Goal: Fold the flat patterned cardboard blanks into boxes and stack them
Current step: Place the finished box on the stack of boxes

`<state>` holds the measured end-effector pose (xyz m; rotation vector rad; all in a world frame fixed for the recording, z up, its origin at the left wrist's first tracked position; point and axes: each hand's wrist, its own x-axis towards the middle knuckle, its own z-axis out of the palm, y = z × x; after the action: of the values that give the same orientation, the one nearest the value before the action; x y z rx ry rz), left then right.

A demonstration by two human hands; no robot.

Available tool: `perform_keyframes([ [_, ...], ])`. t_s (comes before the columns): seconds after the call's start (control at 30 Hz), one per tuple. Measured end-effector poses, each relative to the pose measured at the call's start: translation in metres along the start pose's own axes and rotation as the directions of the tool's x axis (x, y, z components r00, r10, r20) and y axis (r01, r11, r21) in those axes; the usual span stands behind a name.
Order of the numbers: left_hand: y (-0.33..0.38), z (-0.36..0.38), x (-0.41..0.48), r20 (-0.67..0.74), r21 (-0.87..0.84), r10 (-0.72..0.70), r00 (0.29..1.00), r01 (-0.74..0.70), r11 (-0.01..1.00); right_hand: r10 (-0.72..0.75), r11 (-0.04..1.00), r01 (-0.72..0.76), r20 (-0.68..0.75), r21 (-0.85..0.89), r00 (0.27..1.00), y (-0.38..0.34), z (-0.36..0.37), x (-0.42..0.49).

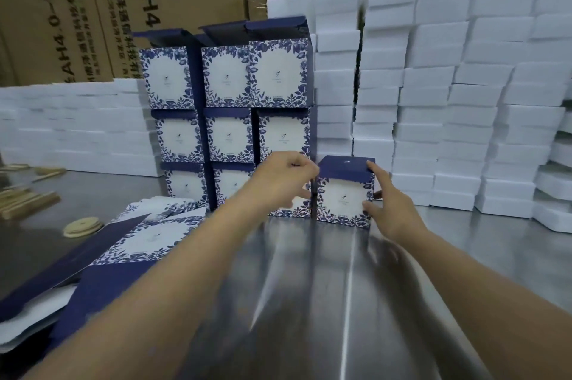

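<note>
Setting folded box [343, 194] right of stack [229, 94], with left hand [288, 181] pinching its edge, right hand [390, 209] spread against it. Next, probably: nudging flush.

Steel table [448, 271] ctr free; box stack [227, 76] & white block piles [433, 101] wall back, flat blanks [148, 240] crowd left.

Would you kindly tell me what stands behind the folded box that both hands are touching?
White foam blocks are stacked behind the folded box, rising above its lid; the lowest blocks directly behind it are hidden.
</note>
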<state>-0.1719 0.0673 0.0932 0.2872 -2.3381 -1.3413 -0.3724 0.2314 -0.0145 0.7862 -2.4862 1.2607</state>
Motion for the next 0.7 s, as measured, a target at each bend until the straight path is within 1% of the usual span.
perform_keyframes([
  [0.03,0.007,-0.029,-0.013,0.043,0.147,0.035,0.998,-0.041,0.988,0.023,1.000,-0.023,0.014,-0.004,1.000,-0.001,0.000,0.002],
  [0.1,0.020,-0.084,-0.042,0.024,0.376,0.092,0.995,-0.095,0.922,0.056,0.998,-0.056,0.030,-0.019,0.998,-0.005,-0.001,0.006],
  [0.17,0.021,-0.128,-0.072,-0.046,0.538,0.084,0.995,-0.046,0.842,0.093,0.996,-0.092,0.032,-0.020,0.995,-0.009,0.000,0.008],
  [0.2,0.016,-0.144,-0.085,-0.074,0.608,0.045,0.996,0.009,0.794,0.119,0.993,-0.120,0.036,0.017,0.992,-0.012,0.001,0.008],
  [0.27,-0.010,-0.167,-0.108,-0.111,0.718,-0.098,0.989,0.148,0.680,0.161,0.980,-0.165,0.043,0.108,0.986,-0.017,0.005,0.004],
  [0.3,-0.028,-0.173,-0.117,-0.119,0.763,-0.169,0.978,0.199,0.614,0.167,0.978,-0.170,0.034,0.125,0.985,-0.018,0.006,0.001],
  [0.33,-0.046,-0.175,-0.124,-0.120,0.795,-0.242,0.963,0.239,0.558,0.166,0.979,-0.168,0.023,0.116,0.986,-0.019,0.008,-0.002],
  [0.37,-0.063,-0.173,-0.129,-0.115,0.805,-0.314,0.942,0.274,0.526,0.162,0.982,-0.163,0.019,0.098,0.987,-0.018,0.008,-0.005],
  [0.4,-0.077,-0.170,-0.133,-0.111,0.809,-0.369,0.923,0.300,0.506,0.160,0.983,-0.161,0.022,0.086,0.987,-0.018,0.008,-0.008],
  [0.43,-0.089,-0.166,-0.137,-0.114,0.815,-0.388,0.915,0.309,0.490,0.158,0.984,-0.160,0.031,0.083,0.987,-0.017,0.008,-0.012],
  [0.47,-0.099,-0.163,-0.138,-0.122,0.826,-0.369,0.921,0.300,0.476,0.152,0.985,-0.155,0.045,0.075,0.987,-0.015,0.007,-0.016],
  [0.53,-0.114,-0.159,-0.138,-0.156,0.855,-0.282,0.947,0.272,0.440,0.137,0.990,-0.140,0.079,0.028,0.987,-0.011,0.001,-0.025],
  [0.6,-0.118,-0.153,-0.139,-0.204,0.873,-0.232,0.951,0.284,0.397,0.140,0.990,-0.139,0.107,-0.015,0.984,-0.006,-0.008,-0.033],
  [0.7,-0.111,-0.139,-0.139,-0.241,0.849,-0.228,0.943,0.318,0.421,0.167,0.986,-0.164,0.154,-0.029,0.974,0.002,-0.025,-0.049],
])
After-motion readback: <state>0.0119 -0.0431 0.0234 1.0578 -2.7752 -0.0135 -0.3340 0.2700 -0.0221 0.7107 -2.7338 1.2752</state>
